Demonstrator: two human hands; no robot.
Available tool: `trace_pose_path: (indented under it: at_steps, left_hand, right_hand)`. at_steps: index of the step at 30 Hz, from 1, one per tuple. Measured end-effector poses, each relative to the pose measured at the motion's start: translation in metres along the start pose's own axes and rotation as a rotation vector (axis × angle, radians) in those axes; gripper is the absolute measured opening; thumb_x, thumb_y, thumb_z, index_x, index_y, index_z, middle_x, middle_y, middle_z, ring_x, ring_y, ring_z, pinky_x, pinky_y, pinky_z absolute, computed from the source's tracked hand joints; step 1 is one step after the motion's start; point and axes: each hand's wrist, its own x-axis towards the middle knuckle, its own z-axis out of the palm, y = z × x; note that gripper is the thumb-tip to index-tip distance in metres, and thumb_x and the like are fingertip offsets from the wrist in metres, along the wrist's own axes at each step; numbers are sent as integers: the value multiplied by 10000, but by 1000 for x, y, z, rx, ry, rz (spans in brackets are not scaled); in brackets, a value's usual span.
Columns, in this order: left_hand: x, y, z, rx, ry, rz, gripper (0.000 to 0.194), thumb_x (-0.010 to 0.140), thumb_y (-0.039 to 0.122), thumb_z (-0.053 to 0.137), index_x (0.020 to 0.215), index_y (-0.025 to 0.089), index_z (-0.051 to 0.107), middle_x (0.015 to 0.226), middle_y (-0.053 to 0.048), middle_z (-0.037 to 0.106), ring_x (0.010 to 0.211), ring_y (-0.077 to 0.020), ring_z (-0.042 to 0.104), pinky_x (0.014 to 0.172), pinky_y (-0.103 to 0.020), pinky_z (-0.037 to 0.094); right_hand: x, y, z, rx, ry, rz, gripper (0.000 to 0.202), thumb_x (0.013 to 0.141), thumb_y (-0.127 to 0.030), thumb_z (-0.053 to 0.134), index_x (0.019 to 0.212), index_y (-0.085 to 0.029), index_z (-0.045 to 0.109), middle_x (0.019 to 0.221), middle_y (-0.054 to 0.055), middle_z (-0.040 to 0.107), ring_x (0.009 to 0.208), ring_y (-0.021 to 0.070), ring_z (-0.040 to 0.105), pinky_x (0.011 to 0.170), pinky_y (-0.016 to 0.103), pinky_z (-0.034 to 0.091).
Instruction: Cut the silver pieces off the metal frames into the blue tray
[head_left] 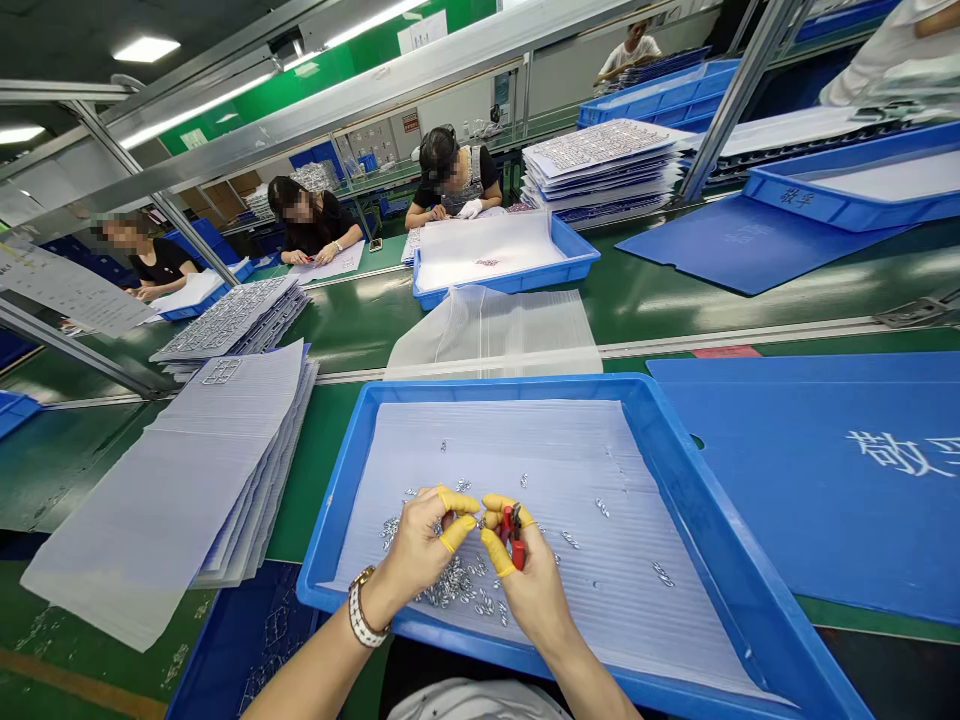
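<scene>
Over a blue tray (697,505) lined with white sheeting (540,430), my two hands meet fingertip to fingertip. My left hand (416,545), in yellow finger cots, pinches a small metal link piece (482,522). The thumb and forefinger of my right hand (536,595), also in yellow cots, close on the same piece. Red-handled pliers (517,552) are tucked in my right hand's grip; their jaws are partly hidden. Beneath the hands lies a pile of small silvery metal links (452,585), and more are scattered about, such as a short linked strip (662,574).
Stacked white sheets (172,480) stand left of the tray, with a blue board (787,470) to the right. Beyond are translucent sheets (495,330), another blue tray (517,280) and a tall sheet stack (600,165). Several co-workers sit across the green bench; a metal frame post (739,100) rises at right.
</scene>
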Motion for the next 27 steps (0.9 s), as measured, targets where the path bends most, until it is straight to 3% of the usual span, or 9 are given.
trace_pose_path:
  at_steps: [4,9,16,22,25,27]
  left_hand:
    - [0,-12,-6,-205,65,-215,202,806,297,661,957,175,719,863,-68,712,785,-177,604,767,-317,482]
    - [-3,-18,-7,-284,47,-300,278,829,318,633,1030,132,684,762,-67,719,735,-181,650,728,-319,513]
    - [-8,-8,-3,-128,-130,-196,400,839,339,639,1215,203,625,713,-31,717,681,-172,623,726,-325,496]
    - [-8,-1,-6,48,-215,-54,497,862,394,611,1328,239,532,735,-33,728,786,-207,593,870,-400,426]
    - [-8,-1,-6,-70,-208,-98,533,840,421,631,1324,222,530,862,-51,710,807,-191,600,816,-345,448]
    - [-8,-2,-3,-217,-163,-209,469,845,443,613,1231,179,592,854,-55,697,739,-165,593,726,-296,456]
  right_hand:
    - [-1,2,-5,-126,-44,-10,327,793,-339,591,1083,-190,618,874,55,686,785,205,647,783,352,521]
    - [-1,1,-7,-265,-126,4,331,762,-301,598,1079,-206,615,847,36,690,726,205,643,725,357,525]
    - [1,-13,-6,-169,-90,-20,319,795,-333,590,1081,-193,607,934,78,699,792,211,650,772,359,530]
    - [5,-19,-8,-7,-170,2,283,805,-386,607,1008,-190,616,776,30,646,680,176,602,651,298,520]
    - [6,-15,-9,24,-141,11,304,796,-397,620,1014,-186,605,781,25,634,703,178,607,666,297,520]
    - [5,-13,-9,13,-88,-6,311,807,-385,612,1048,-191,590,825,37,649,751,187,626,708,308,526]
